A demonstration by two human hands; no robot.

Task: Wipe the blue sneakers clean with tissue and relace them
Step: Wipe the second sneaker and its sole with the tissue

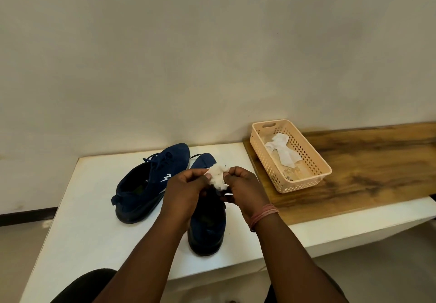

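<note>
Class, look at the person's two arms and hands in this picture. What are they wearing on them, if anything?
Both forearms are bare: no sleeves reach into view and no gloves cover either hand. The right hand has a bundle of thin pinkish-orange bands wrapped around its wrist. The left hand and its wrist carry nothing visible: no watch or bracelet. Rings cannot be made out on either hand.

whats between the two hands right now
In the head view, a crumpled white tissue sits between the left hand and right hand; both pinch it above the nearer blue sneaker.
</note>
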